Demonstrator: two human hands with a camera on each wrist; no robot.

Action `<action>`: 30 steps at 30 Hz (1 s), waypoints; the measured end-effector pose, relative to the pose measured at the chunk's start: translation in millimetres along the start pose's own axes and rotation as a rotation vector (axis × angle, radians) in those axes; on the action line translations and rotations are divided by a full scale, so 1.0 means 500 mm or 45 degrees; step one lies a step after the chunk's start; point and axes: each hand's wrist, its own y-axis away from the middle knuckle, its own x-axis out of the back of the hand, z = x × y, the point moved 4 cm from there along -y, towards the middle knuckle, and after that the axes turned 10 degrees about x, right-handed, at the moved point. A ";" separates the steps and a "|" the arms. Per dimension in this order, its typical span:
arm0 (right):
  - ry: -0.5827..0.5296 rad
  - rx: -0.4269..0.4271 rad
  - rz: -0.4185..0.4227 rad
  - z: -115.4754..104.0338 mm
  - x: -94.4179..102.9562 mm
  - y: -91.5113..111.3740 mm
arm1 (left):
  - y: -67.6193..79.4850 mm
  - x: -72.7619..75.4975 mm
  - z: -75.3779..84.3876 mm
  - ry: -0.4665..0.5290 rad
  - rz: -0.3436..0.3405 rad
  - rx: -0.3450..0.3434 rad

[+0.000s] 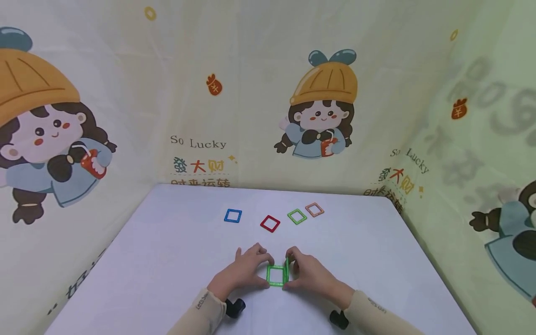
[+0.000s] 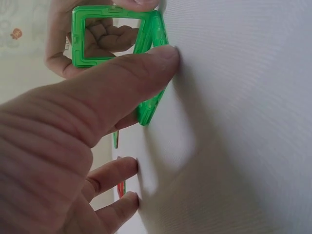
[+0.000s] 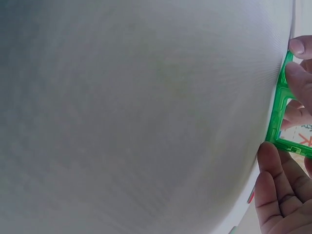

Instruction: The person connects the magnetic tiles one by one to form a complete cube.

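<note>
Two green square magnetic building tiles with open middles meet along one edge in front of me. One green tile (image 1: 276, 284) lies flat; the other green tile (image 1: 287, 269) stands upright at its right side, as the left wrist view also shows with the upright tile (image 2: 78, 36). My left hand (image 1: 247, 271) grips the flat tile's left side between thumb and fingers. On the right, my right hand (image 1: 313, 275) pinches the upright tile, fingers at its top and thumb low by the joined edge. In the right wrist view the upright tile (image 3: 277, 119) is partly cut off.
Farther back on the white table (image 1: 176, 251) lie four-sided tiles in a loose row: blue (image 1: 232, 221), red (image 1: 266, 228), green (image 1: 292, 220) and orange (image 1: 310, 212). A printed cloth (image 1: 251, 116) hangs behind. Black devices (image 1: 235, 308) sit at both wrists.
</note>
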 end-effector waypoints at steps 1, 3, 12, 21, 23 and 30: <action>0.003 -0.001 0.001 0.000 0.000 0.000 | 0.000 0.001 0.000 0.001 0.004 -0.002; 0.000 -0.002 0.002 0.000 0.002 -0.001 | 0.000 0.000 -0.001 0.005 0.007 -0.002; -0.003 -0.015 -0.001 0.005 -0.004 0.001 | 0.001 -0.003 -0.002 0.025 -0.016 0.006; 0.000 -0.038 0.002 0.004 0.003 0.006 | -0.008 0.018 0.008 -0.067 -0.040 -0.021; 0.004 -0.041 -0.001 0.004 0.003 0.008 | -0.016 0.025 0.004 -0.082 -0.035 -0.018; 0.020 -0.028 0.003 0.007 0.001 0.011 | -0.081 0.086 -0.056 -0.180 0.121 0.190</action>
